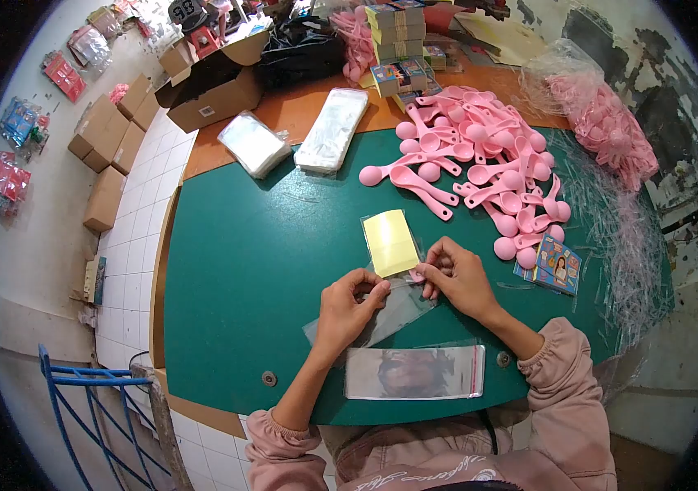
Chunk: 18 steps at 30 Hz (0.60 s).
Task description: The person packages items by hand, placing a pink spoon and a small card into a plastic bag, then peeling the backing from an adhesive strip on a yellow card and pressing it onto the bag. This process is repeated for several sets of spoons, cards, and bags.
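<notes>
My left hand (350,309) is closed, thumb against fingers, on the edge of a clear plastic bag (394,315) near the middle of the table. My right hand (457,280) pinches the same bag from the other side. A small pink piece (417,277), perhaps part of a measuring spoon, shows at my right fingertips. Just beyond both hands lies a yellow card (391,241) with clear film around it. Closer to my body, a stack of clear plastic bags (414,372) with a red-lined flap lies flat.
Pink measuring spoons (480,147) are heaped at the back right, beside printed cards (557,263) and plastic scraps (627,245). Two bag stacks, one wide (255,146) and one long (332,131), lie toward the back. Bundled cards (398,45) and an open carton (218,94) stand behind.
</notes>
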Tool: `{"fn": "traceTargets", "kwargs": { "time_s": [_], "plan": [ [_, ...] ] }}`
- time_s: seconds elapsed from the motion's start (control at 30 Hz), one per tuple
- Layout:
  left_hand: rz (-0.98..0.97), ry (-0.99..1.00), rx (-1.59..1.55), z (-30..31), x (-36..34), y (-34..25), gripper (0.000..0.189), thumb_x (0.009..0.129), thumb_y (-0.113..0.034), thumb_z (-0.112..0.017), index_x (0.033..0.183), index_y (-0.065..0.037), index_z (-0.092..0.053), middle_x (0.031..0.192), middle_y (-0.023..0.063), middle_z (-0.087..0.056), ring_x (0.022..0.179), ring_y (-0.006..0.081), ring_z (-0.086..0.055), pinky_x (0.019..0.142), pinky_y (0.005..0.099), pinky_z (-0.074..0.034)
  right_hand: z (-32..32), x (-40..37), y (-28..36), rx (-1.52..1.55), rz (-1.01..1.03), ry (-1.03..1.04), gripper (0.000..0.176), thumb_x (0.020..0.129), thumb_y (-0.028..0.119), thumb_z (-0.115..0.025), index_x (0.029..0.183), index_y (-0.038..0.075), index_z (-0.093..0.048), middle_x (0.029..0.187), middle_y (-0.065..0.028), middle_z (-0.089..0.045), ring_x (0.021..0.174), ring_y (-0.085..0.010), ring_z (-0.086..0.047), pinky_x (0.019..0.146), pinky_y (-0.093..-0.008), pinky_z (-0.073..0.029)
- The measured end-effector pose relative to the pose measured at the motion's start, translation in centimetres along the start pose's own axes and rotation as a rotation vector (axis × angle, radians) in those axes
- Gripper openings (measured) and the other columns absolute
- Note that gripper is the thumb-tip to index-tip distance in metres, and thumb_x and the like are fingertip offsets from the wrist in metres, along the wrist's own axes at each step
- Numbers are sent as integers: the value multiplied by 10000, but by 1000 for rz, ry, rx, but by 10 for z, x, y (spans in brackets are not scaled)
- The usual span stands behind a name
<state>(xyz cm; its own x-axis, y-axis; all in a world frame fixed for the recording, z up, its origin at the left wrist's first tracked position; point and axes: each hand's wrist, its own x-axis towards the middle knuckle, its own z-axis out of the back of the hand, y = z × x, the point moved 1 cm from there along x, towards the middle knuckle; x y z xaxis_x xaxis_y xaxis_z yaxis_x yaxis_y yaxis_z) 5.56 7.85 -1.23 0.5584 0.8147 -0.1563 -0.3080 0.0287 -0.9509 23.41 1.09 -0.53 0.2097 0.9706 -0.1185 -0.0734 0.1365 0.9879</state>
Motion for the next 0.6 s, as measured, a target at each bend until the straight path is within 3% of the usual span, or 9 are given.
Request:
{"fn": "traceTargets", "kwargs": {
  "time_s": [0.13,0.23,0.4,0.53,0.6],
  "plan": [
    [24,-64,-148,-3,-3,-8,234,818,-111,-609,972,-33,-451,864,59,-595,770,104,-587,598,212,-487,-2,-1,4,-8,-3,-47,149,829,87,-572,819,12,-444,703,-78,-612,538,-96,-585,446,-217,-457],
    [-5,-68,-121,-3,-3,-7,223,816,-76,-594,924,-13,-409,844,73,-600,747,105,-600,541,212,-498,-3,-1,4,-31,15,-27,140,825,83,-575,874,6,-469,702,-80,-614,546,-95,-587,448,-221,-463],
    [-21,-56,-112,-5,-3,-5,263,806,-78,-603,1014,-20,-454,881,80,-604,742,102,-596,515,209,-476,-4,0,1,-43,-1,-8,299,823,79,-571,1109,18,-510,706,-69,-613,536,-87,-575,459,-212,-465],
    [4,-37,-6,1,-6,-15,404,794,-81,-608,1177,-51,-482,981,99,-596,731,93,-583,530,212,-465,0,1,2,-39,16,-29,298,825,97,-571,1113,31,-528,706,-67,-610,528,-76,-562,455,-213,-466],
    [-70,-76,0,20,-8,-17,414,792,-87,-611,1185,-51,-487,1005,99,-591,740,87,-575,538,212,-465,10,7,4,-79,-2,-36,276,811,122,-585,1063,17,-550,722,-85,-618,575,-108,-577,514,-242,-483]
  ]
}}
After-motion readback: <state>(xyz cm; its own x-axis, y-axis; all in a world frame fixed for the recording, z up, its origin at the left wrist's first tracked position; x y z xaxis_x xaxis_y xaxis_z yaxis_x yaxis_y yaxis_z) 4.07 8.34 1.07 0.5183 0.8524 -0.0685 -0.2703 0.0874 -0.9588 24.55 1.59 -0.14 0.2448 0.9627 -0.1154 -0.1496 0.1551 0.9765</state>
